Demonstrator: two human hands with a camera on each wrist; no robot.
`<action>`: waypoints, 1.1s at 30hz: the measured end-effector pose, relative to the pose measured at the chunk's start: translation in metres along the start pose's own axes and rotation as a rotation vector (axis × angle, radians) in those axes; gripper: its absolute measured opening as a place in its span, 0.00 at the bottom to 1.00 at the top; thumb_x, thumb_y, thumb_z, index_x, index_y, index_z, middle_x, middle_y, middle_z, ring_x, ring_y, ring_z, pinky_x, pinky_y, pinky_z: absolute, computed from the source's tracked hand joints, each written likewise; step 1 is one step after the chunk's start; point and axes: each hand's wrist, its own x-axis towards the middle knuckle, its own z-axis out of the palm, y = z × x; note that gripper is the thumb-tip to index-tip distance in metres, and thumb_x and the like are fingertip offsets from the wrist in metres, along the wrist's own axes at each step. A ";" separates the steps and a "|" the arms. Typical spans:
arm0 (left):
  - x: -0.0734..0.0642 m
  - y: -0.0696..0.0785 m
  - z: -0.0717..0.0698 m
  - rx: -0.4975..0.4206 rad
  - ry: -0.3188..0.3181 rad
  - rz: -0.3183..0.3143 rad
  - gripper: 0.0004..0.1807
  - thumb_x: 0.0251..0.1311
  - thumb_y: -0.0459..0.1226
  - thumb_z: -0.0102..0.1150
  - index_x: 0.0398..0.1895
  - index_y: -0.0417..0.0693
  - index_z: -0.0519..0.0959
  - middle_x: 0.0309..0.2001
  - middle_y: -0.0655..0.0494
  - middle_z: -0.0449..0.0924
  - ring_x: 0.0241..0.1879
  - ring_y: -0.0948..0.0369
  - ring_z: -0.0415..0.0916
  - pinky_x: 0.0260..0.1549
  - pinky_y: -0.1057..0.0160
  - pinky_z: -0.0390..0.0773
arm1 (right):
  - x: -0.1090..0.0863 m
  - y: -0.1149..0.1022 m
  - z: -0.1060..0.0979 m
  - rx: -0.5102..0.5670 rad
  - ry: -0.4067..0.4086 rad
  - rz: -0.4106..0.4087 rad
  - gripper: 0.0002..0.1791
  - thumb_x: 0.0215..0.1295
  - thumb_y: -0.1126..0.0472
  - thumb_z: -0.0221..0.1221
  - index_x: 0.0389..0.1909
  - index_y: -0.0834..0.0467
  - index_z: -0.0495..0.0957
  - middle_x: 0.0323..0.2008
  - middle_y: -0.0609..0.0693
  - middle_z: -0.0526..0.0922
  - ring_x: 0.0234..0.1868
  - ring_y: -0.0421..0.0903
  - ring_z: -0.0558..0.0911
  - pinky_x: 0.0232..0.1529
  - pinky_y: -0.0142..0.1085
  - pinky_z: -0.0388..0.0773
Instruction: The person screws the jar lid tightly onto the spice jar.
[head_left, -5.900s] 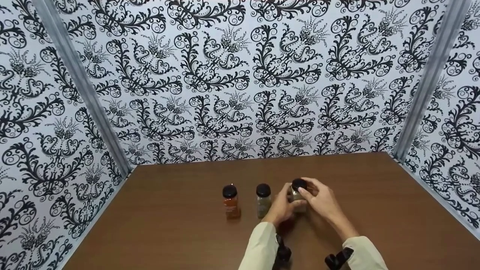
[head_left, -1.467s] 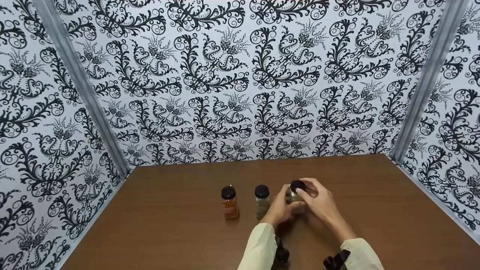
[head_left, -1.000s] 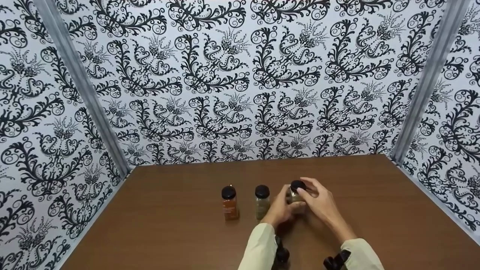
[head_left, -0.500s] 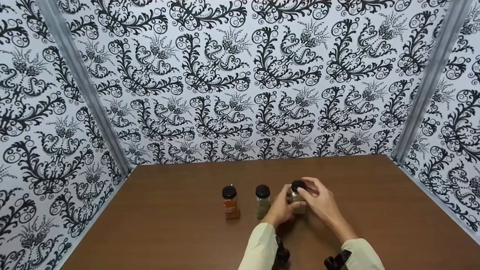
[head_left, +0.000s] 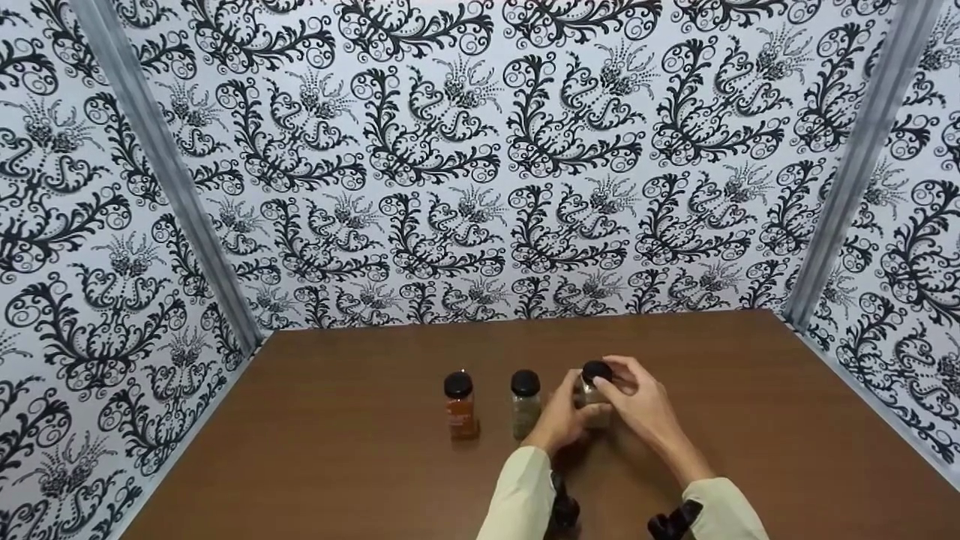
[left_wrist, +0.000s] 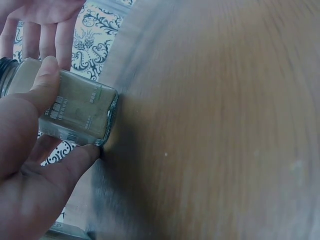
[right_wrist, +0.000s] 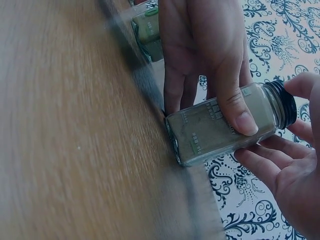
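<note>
In the head view, both hands are around a clear glass spice jar (head_left: pixel 589 394) of beige-brown powder, the rightmost of three jars. My left hand (head_left: pixel 564 414) grips its body; the thumb lies across the printed label in the right wrist view. My right hand (head_left: pixel 641 397) pinches the black lid (right_wrist: pixel 285 106) between thumb and fingers. Ridged glass neck shows just below that lid. The jar's base (right_wrist: pixel 175 142) is right at the tabletop. Beside my left wrist stands a jar of greenish contents (head_left: pixel 526 409), partly covered by the hand.
A jar of orange-red spice (head_left: pixel 461 416) with a black lid stands upright at the left of the row. The brown wooden table (head_left: pixel 337 450) is enclosed by panels of black-and-white scroll-patterned wallpaper (head_left: pixel 450 150). Dark straps (head_left: pixel 562 506) with cameras sit on both wrists.
</note>
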 end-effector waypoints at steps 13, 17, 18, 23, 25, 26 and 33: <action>-0.001 0.004 -0.002 0.018 0.003 0.019 0.25 0.61 0.41 0.69 0.59 0.55 0.72 0.57 0.49 0.81 0.57 0.54 0.78 0.53 0.56 0.78 | 0.000 -0.005 -0.001 0.073 0.002 -0.007 0.21 0.67 0.58 0.65 0.59 0.59 0.78 0.59 0.63 0.82 0.60 0.57 0.82 0.60 0.39 0.80; -0.001 0.003 -0.001 0.012 0.001 0.018 0.26 0.61 0.41 0.69 0.60 0.53 0.71 0.56 0.48 0.81 0.55 0.54 0.79 0.53 0.58 0.79 | -0.002 -0.005 0.000 0.069 -0.003 -0.005 0.23 0.67 0.57 0.65 0.62 0.59 0.76 0.60 0.64 0.80 0.60 0.58 0.82 0.61 0.41 0.80; -0.002 0.003 -0.001 0.009 -0.001 0.008 0.25 0.61 0.42 0.69 0.60 0.54 0.71 0.56 0.49 0.81 0.55 0.55 0.79 0.52 0.59 0.79 | -0.002 -0.004 0.000 0.060 -0.005 -0.006 0.24 0.68 0.57 0.64 0.63 0.59 0.76 0.61 0.64 0.80 0.60 0.58 0.82 0.61 0.42 0.79; -0.002 0.001 -0.001 -0.014 -0.009 0.003 0.24 0.61 0.41 0.69 0.59 0.53 0.71 0.55 0.51 0.81 0.55 0.56 0.79 0.54 0.59 0.78 | -0.002 -0.002 0.001 0.023 -0.003 -0.002 0.23 0.68 0.59 0.64 0.63 0.57 0.77 0.60 0.62 0.81 0.59 0.57 0.83 0.61 0.42 0.80; -0.002 0.000 0.000 -0.021 -0.010 0.006 0.24 0.61 0.40 0.69 0.59 0.52 0.71 0.55 0.50 0.81 0.55 0.55 0.79 0.55 0.58 0.78 | -0.002 -0.002 0.001 0.018 0.002 0.001 0.22 0.68 0.59 0.64 0.61 0.57 0.78 0.59 0.61 0.82 0.59 0.56 0.83 0.60 0.41 0.80; -0.002 -0.001 0.000 -0.024 -0.011 0.007 0.24 0.61 0.40 0.68 0.59 0.52 0.71 0.55 0.50 0.81 0.55 0.55 0.79 0.55 0.58 0.78 | -0.002 -0.002 0.001 0.016 0.006 0.002 0.21 0.68 0.59 0.64 0.60 0.57 0.78 0.59 0.61 0.82 0.58 0.56 0.83 0.60 0.40 0.80; 0.000 0.000 0.000 -0.021 -0.006 -0.002 0.25 0.61 0.40 0.69 0.59 0.55 0.71 0.56 0.50 0.81 0.55 0.55 0.80 0.53 0.58 0.79 | 0.000 -0.001 0.000 0.047 -0.020 0.007 0.25 0.67 0.57 0.65 0.64 0.57 0.75 0.62 0.62 0.80 0.61 0.58 0.81 0.62 0.43 0.78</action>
